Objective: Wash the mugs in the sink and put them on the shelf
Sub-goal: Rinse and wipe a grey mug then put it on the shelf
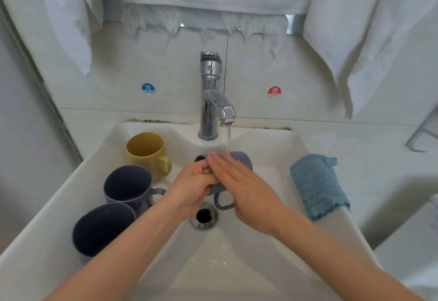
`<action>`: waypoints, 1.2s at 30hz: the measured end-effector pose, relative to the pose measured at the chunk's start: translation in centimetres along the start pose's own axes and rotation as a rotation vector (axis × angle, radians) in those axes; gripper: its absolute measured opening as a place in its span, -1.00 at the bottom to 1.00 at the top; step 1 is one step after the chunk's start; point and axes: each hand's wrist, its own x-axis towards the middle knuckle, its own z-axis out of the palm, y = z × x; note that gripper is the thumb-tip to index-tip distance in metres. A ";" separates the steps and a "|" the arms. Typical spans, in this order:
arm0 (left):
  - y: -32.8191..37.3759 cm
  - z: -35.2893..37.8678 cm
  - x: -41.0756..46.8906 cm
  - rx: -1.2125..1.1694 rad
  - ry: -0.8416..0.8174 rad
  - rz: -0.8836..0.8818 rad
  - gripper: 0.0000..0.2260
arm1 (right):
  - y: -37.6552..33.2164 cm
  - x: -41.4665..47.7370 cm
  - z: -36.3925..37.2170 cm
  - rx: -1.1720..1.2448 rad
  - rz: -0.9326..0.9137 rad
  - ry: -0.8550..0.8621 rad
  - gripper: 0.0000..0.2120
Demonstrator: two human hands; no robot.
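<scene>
A grey-blue mug (241, 159) lies on its side over the middle of the white sink (279, 156), under the running water from the chrome tap (211, 96). My left hand (192, 186) grips this mug by its rim, fingers curled. My right hand (244, 189) lies flat across the mug's wall with straight fingers, and the mug's handle hangs below it. On the sink's left side stand a yellow mug (147, 153) at the back and two more grey-blue mugs, the middle one (129, 186) and the nearest one (102, 228).
A folded blue cloth (318, 185) hangs over the sink's right rim. The open drain (203, 215) sits below my hands. White towels (369, 30) hang above and to the right. A wire rack edge (422, 132) shows at the far right.
</scene>
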 end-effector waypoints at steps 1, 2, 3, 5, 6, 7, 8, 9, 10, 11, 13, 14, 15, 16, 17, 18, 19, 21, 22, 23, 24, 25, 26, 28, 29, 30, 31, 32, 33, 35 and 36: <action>0.0 -0.1 0.0 0.010 0.004 0.006 -0.72 | -0.5 0.1 0.1 0.021 -0.021 -0.012 -0.17; 0.1 -0.3 0.0 0.007 0.010 0.008 -0.70 | -0.7 0.3 0.1 0.028 -0.023 -0.006 -0.18; 0.1 -0.3 0.1 -0.011 0.012 0.005 -0.70 | -0.4 0.4 -0.1 0.024 -0.002 0.012 -0.19; 0.2 -0.3 0.3 -0.033 0.026 -0.016 -0.72 | 1.1 0.5 -0.5 -0.022 0.115 0.039 -0.23; 0.2 -0.3 0.3 -0.026 0.039 -0.026 -0.73 | 2.1 0.3 -0.8 -0.057 0.187 0.035 -0.24; 0.2 -0.3 0.4 -0.014 0.048 -0.030 -0.72 | 2.8 0.0 -1.0 -0.092 0.236 0.035 -0.25; 0.1 -0.3 0.4 0.001 0.051 -0.026 -0.72 | 3.0 -0.2 -1.0 -0.110 0.254 0.048 -0.26; 0.2 -0.3 0.4 0.012 0.047 -0.019 -0.71 | 2.7 -0.2 -0.8 -0.104 0.238 0.070 -0.26; 0.2 -0.4 0.3 0.015 0.040 -0.012 -0.71 | 2.0 -0.1 -0.6 -0.068 0.196 0.089 -0.25; 0.1 -0.4 0.3 0.012 0.028 -0.008 -0.71 | 1.1 0.1 -0.3 -0.005 0.144 0.090 -0.25; 0.2 -0.6 0.2 0.002 -0.001 0.000 -0.70 | -0.4 0.7 0.1 0.170 0.060 0.073 -0.27; 0.2 -0.6 0.2 0.000 -0.006 0.002 -0.70 | -0.4 1.0 0.2 0.219 0.047 0.075 -0.28; 0.2 -0.6 0.2 0.003 0.000 0.000 -0.71 | 0.0 1.2 0.2 0.231 0.064 0.088 -0.29; 0.2 -0.7 0.3 0.009 0.012 -0.005 -0.72 | 0.7 1.2 0.2 0.214 0.108 0.104 -0.29; 0.1 -0.6 0.3 0.009 0.019 -0.011 -0.72 | 1.5 1.1 0.0 0.178 0.166 0.110 -0.30; 0.1 -0.5 0.3 0.009 0.017 -0.015 -0.72 | 2.2 1.0 -0.1 0.135 0.217 0.106 -0.34; 0.1 -0.3 0.2 0.016 0.010 -0.014 -0.73 | 2.6 0.8 -0.1 0.108 0.241 0.101 -0.39; 0.0 -0.3 0.1 0.061 -0.006 0.004 -0.73 | 1.9 0.7 0.1 0.134 0.189 0.130 -0.44; 0.0 -0.2 0.0 0.082 -0.023 0.021 -0.73 | 1.1 0.7 0.3 0.167 0.127 0.149 -0.44; 0.0 -0.2 -0.1 0.093 -0.038 0.035 -0.70 | 0.3 0.8 0.3 0.205 0.070 0.153 -0.43; 0.0 -0.2 -0.1 0.095 -0.041 0.038 -0.67 | -0.2 0.9 0.4 0.240 0.038 0.142 -0.42; 0.1 -0.2 -0.2 0.092 -0.041 0.036 -0.65 | -0.4 1.0 0.4 0.262 0.032 0.133 -0.42; 0.0 -0.2 -0.2 0.090 -0.045 0.033 -0.66 | -0.1 1.1 0.2 0.267 0.048 0.141 -0.43; 0.0 -0.3 0.0 0.088 -0.032 0.030 -0.71 | 1.3 1.1 -0.2 0.228 0.144 0.148 -0.49; 0.0 -0.3 0.0 0.085 -0.018 0.026 -0.72 | 2.2 0.9 -0.4 0.189 0.199 0.127 -0.52; -0.1 -0.3 0.1 0.087 -0.009 0.020 -0.72 | 2.7 0.7 -0.4 0.160 0.235 0.107 -0.53; -0.2 -0.3 0.1 0.098 -0.009 0.019 -0.73 | 2.6 0.5 -0.3 0.163 0.238 0.104 -0.51; -0.3 -0.3 0.1 0.121 -0.015 0.026 -0.73 | 2.1 0.6 -0.2 0.197 0.206 0.120 -0.48; -0.4 -0.3 0.1 0.148 -0.025 0.040 -0.74 | 1.3 0.6 0.0 0.251 0.153 0.136 -0.46; -0.4 -0.4 0.1 0.180 -0.035 0.062 -0.74 | 0.0 0.8 0.3 0.346 0.084 0.133 -0.48; -0.4 -0.5 0.1 0.184 -0.031 0.066 -0.74 | 0.2 0.9 0.2 0.355 0.090 0.135 -0.53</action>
